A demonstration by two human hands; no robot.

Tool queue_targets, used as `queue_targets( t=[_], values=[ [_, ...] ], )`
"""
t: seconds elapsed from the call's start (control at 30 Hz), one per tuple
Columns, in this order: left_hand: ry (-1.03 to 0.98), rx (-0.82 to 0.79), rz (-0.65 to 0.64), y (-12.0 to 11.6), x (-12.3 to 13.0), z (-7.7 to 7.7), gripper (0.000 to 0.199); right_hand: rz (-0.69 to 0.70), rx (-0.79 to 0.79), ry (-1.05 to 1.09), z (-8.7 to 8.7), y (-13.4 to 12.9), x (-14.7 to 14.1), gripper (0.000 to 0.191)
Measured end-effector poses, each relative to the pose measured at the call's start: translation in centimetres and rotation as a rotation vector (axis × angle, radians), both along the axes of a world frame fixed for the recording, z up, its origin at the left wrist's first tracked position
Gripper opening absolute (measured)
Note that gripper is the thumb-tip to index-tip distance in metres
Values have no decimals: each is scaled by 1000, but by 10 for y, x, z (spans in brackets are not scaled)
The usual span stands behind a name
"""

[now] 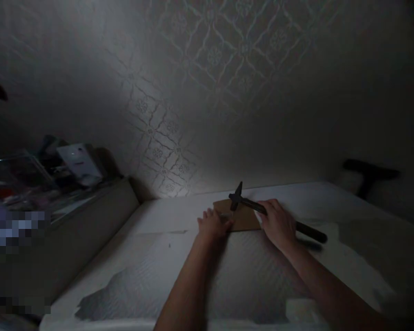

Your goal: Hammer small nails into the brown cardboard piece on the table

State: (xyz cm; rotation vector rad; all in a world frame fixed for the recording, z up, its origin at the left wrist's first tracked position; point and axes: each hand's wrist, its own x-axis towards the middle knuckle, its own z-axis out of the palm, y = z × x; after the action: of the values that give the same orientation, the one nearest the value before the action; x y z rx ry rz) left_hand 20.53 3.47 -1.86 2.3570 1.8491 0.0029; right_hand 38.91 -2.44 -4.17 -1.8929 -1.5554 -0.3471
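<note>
A hammer (253,205) with a dark head and long handle is in my right hand (278,223), whose fingers wrap round the middle of the handle. Its head hangs over a flat brown board (244,219) on the white tabletop (179,211). At the board's left edge rests my left hand (212,224), with thumb and forefinger drawn together near the hammer head. Something thin and pale shows by those fingertips, too dim and small to name.
A patterned wall (210,101) rises behind the table. To the left, a shelf (103,195) carries a white box (79,161), a clear plastic case (20,170) and blurred clutter. A dark T-shaped object (369,172) shows at the far right. Grey patches (124,294) mark the tabletop.
</note>
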Motion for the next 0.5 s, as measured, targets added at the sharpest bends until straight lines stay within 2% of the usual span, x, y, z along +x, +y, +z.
queue_targets(
  t=[0.5],
  values=[
    [-7, -16, 10, 0, 0, 0, 82, 8, 0, 12, -1, 0, 0, 23]
  ],
)
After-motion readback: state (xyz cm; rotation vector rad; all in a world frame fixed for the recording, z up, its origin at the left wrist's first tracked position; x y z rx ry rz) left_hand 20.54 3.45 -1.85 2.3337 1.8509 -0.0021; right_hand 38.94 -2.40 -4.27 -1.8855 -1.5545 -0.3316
